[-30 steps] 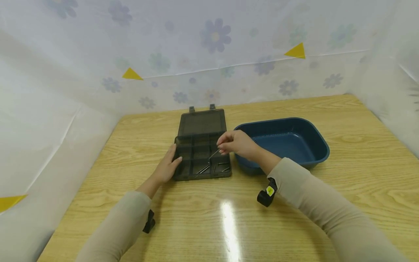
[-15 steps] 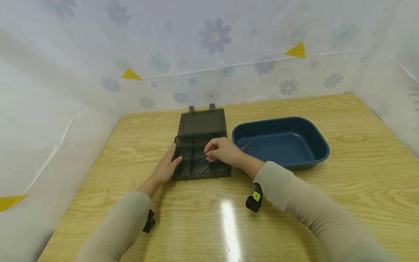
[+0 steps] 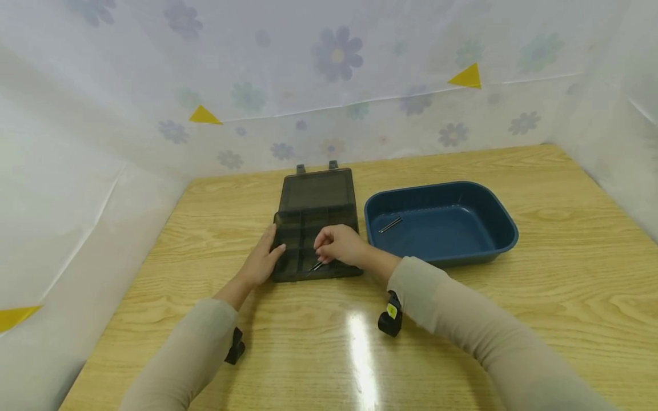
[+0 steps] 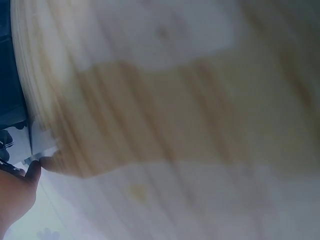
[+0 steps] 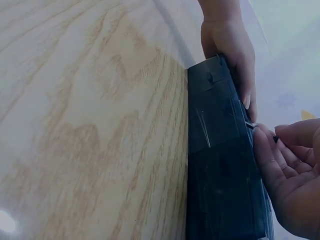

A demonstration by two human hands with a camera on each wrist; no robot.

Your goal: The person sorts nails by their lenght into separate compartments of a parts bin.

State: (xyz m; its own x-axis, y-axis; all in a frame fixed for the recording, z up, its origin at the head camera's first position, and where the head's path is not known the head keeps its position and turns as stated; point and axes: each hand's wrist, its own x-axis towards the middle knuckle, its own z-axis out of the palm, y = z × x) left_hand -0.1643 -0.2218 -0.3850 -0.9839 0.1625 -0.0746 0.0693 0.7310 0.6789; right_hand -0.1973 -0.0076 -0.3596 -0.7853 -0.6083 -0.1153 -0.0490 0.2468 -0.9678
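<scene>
My left hand (image 3: 259, 264) grips the left side of a dark, see-through compartment box (image 3: 289, 231), thumb over the rim and fingers along the outer wall. My right hand (image 3: 341, 246) is over the front middle compartment, finger and thumb pinched together. Between those fingertips a small dark end of a thin metal nail (image 5: 275, 139) shows in the right wrist view; the rest of it is hidden. Under the hand, thin nails (image 3: 316, 266) lie in that compartment. The front right compartment is mostly covered by the hand. The box lid (image 3: 319, 191) lies open towards the back.
A deep blue plastic tub (image 3: 447, 260) stands right of the box, close to the right forearm. Several long thin nails (image 3: 390, 225) lie together at its left end. A white flowered sheet (image 3: 288, 68) walls the wooden table (image 3: 319, 348) behind and at both sides.
My right hand has moved left and towards me with the nail, from the box's right side to the front middle compartment. The left hand keeps its place on the box.
</scene>
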